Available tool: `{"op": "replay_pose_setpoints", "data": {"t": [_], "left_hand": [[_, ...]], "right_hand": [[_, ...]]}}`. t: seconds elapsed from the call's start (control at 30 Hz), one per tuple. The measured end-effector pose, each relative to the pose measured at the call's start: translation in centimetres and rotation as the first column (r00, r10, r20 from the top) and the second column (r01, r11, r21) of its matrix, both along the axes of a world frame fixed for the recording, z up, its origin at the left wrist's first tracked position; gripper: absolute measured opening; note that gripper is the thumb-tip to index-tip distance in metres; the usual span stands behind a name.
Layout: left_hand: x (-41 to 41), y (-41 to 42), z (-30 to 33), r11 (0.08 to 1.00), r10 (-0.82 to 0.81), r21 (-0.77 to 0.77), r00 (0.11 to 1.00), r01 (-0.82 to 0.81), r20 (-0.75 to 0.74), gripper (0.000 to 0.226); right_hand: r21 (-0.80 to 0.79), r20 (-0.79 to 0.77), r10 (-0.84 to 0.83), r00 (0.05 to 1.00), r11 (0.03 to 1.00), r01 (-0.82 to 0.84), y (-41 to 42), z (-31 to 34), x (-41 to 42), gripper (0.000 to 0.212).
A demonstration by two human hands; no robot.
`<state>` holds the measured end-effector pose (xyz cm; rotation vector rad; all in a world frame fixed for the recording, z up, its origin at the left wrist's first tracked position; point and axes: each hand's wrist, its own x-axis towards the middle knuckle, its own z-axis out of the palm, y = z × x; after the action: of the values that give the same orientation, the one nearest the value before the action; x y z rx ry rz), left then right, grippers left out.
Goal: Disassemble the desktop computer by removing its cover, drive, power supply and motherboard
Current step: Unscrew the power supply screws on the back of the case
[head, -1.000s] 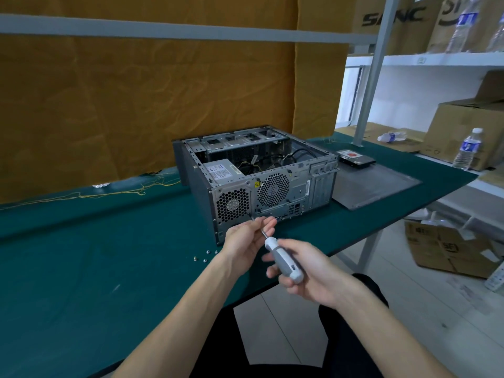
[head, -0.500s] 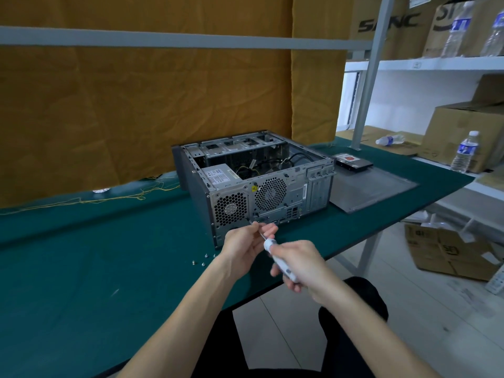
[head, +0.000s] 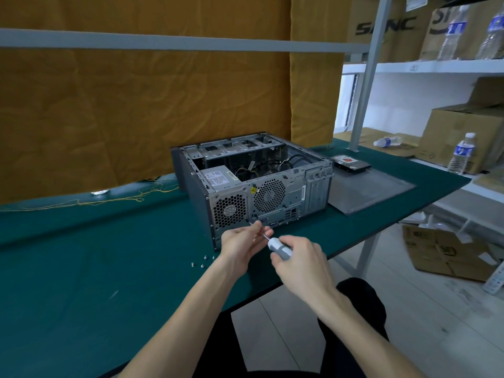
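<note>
Side cover off, flat on table beside hard drive. Case on table's near edge; power supply inside, motherboard probably too. Right hand grips screwdriver; left hand fingers pinch shaft at rear-panel screw.

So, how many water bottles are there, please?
4 bottles: two on the top shelf, one lying lower down, one standing by a box. More may be hidden.
</note>
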<state>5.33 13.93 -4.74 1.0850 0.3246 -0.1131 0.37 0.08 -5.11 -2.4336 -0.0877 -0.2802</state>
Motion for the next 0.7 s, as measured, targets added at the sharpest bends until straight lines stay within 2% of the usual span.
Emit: {"op": "replay_pose_setpoints", "data": {"t": [0.03,0.07,0.1,0.13,0.17,0.2,0.23,0.27,0.3,0.33,0.37,0.4,0.43,0.47,0.5,0.57,0.6,0.63,0.67,0.7], "left_hand": [[0.1,0.0,0.0,1.000,0.008,0.002,1.000,-0.008,-0.002,0.020],[0.1,0.0,0.1,1.000,0.004,-0.012,1.000,-0.004,-0.004,0.019],[0.1,0.1,0.1,0.999,-0.008,-0.032,1.000,0.008,-0.005,0.020],[0.1,0.3,0.0,0.998,-0.024,-0.055,1.000,0.023,-0.002,0.021],[0.0,0.5,-0.1,0.996,-0.039,-0.080,0.999,0.040,0.006,0.022],[0.0,0.7,-0.2,0.993,-0.051,-0.103,0.999,0.053,0.014,0.023],[0.0,0.8,-0.3,0.991,-0.055,-0.120,0.998,0.056,0.016,0.023],[0.0,0.7,-0.5,0.991,-0.045,-0.129,0.999,0.046,0.008,0.022],[0.0,0.6,-0.6,0.993,-0.022,-0.120,1.000,0.022,-0.005,0.020],[0.0,0.4,-0.7,0.996,0.006,-0.093,1.000,-0.007,-0.016,0.018],[0.0,0.3,-0.8,0.998,0.030,-0.062,0.999,-0.031,-0.021,0.016],[0.1,0.1,-0.8,0.998,0.043,-0.043,0.999,-0.044,-0.022,0.014],[0.2,0.1,-0.8,0.998,0.045,-0.039,0.999,-0.046,-0.024,0.011],[0.3,0.0,-0.8,0.998,0.037,-0.047,0.999,-0.038,-0.028,0.009],[0.3,0.0,-0.7,0.998,0.027,-0.062,0.999,-0.029,-0.032,0.008],[0.4,0.2,-0.5,0.994,0.002,-0.105,1.000,-0.005,-0.028,0.011],[0.4,0.3,-0.5,0.991,-0.017,-0.132,1.000,0.014,-0.020,0.014],[0.3,0.4,-0.6,0.987,-0.037,-0.154,0.999,0.035,-0.013,0.017],[0.3,0.5,-0.6,0.985,-0.050,-0.167,0.999,0.047,-0.010,0.019],[0.2,0.4,-0.6,0.986,-0.047,-0.164,0.999,0.044,-0.012,0.020]], "right_hand": [[0.039,0.006,0.005,1.000,0.999,-0.005,0.0,-0.2,0.1,0.011],[0.209,-0.111,0.039,0.993,0.978,-0.015,-0.2,-0.2,0.2,0.016],[0.435,-0.280,0.111,0.953,0.900,0.023,-0.4,0.1,0.3,0.020],[0.602,-0.454,0.227,0.862,0.791,0.109,-0.7,0.6,0.2,0.027],[0.696,-0.540,0.333,0.773,0.693,0.188,-0.9,1.0,0.1,0.035],[0.738,-0.560,0.395,0.729,0.638,0.221,-1.1,1.2,0.1,0.039],[0.744,-0.544,0.397,0.739,0.635,0.206,-1.0,1.2,0.0,0.040],[0.701,-0.499,0.342,0.797,0.699,0.139,-0.8,1.1,-0.1,0.036],[0.560,-0.423,0.238,0.874,0.827,0.046,-0.4,0.8,-0.4,0.032],[0.314,-0.292,0.124,0.948,0.949,-0.028,-0.1,0.4,-0.5,0.029],[0.053,-0.136,0.059,0.989,0.997,-0.053,0.3,-0.1,-0.8,0.027],[-0.100,-0.022,0.031,0.999,0.994,-0.033,0.6,-0.5,-1.1,0.024],[-0.095,0.008,0.036,0.999,0.995,-0.035,0.8,-0.9,-1.2,0.021],[0.042,-0.055,0.059,0.997,0.998,-0.056,0.8,-0.9,-1.1,0.020],[0.270,-0.178,0.098,0.979,0.962,-0.047,0.7,-0.5,-1.0,0.024],[0.665,-0.482,0.293,0.826,0.736,0.127,0.3,0.9,-0.7,0.037],[0.745,-0.533,0.371,0.760,0.632,0.214,0.0,1.3,-0.5,0.040],[0.767,-0.537,0.394,0.746,0.595,0.239,-0.2,1.5,-0.4,0.040],[0.729,-0.520,0.342,0.783,0.655,0.198,-0.3,1.6,-0.3,0.036],[0.589,-0.462,0.232,0.856,0.802,0.101,-0.2,1.3,-0.3,0.030]]}}
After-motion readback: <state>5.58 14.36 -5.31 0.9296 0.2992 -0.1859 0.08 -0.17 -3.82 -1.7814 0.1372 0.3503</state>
